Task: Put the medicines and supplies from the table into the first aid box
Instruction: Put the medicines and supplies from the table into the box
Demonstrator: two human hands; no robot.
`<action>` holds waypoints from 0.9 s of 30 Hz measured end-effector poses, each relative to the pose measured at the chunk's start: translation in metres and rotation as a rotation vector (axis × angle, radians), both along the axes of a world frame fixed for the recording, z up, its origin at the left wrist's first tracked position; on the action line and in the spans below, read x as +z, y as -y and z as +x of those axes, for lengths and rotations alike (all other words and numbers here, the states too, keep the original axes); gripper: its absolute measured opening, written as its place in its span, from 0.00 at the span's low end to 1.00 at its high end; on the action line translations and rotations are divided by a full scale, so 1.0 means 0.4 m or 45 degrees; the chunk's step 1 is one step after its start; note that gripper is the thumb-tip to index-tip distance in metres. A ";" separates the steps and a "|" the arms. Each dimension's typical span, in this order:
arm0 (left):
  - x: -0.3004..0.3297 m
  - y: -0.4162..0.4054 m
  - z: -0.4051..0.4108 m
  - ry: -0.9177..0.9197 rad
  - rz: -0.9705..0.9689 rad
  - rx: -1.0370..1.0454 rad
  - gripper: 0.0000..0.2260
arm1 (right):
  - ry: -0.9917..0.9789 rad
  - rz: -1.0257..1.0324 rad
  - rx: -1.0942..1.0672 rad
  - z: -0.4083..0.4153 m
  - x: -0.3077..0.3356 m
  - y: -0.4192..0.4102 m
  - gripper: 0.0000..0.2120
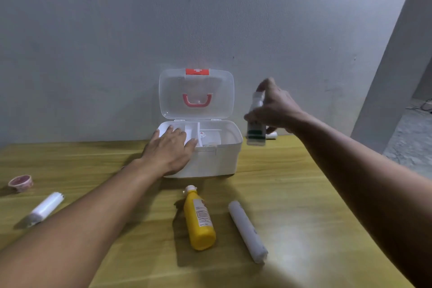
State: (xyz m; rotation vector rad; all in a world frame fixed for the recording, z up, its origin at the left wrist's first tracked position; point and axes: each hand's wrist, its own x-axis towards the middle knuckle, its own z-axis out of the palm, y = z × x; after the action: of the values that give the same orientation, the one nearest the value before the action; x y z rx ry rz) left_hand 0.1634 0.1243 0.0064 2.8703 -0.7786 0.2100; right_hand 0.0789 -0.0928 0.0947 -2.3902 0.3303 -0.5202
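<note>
Plain room, likely home: bare grey wall, wooden table, rough concrete floor at right

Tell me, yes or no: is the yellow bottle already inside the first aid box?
No, the yellow bottle lies on the table in front of the box.

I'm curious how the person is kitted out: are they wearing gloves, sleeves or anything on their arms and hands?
No gloves: the left hand and right hand are bare. No sleeves, watch or rings show; both forearms are uncovered up to the frame edge.
</note>
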 end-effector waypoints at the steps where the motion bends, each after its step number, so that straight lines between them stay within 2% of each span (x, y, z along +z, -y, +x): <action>1: -0.002 -0.002 0.001 0.004 0.034 -0.012 0.26 | 0.059 -0.001 0.016 0.012 0.010 -0.015 0.29; 6: -0.002 -0.004 -0.005 -0.009 0.003 -0.042 0.26 | 0.224 0.060 0.064 0.082 -0.007 -0.097 0.25; 13: 0.013 -0.006 -0.001 -0.090 0.000 -0.056 0.21 | 0.000 -0.091 0.248 0.139 -0.134 -0.154 0.20; 20: 0.016 -0.007 0.007 -0.199 -0.096 -0.022 0.19 | -0.102 -0.098 0.286 0.137 -0.135 -0.142 0.19; 23: 0.015 -0.017 0.016 -0.181 -0.135 -0.084 0.12 | 0.008 -0.266 0.256 0.106 -0.120 -0.147 0.20; 25: 0.015 -0.025 0.020 -0.176 -0.109 -0.111 0.12 | 0.177 -0.355 0.184 0.068 -0.114 -0.171 0.16; 27: 0.016 -0.027 0.023 -0.172 -0.039 -0.125 0.14 | 0.148 -0.433 0.185 0.023 -0.113 -0.206 0.11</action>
State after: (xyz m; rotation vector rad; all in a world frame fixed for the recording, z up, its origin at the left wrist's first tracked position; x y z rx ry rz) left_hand 0.1724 0.1352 0.0130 2.7741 -0.8792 0.0151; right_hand 0.0881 -0.0106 0.0496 -2.6687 0.0152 -0.6890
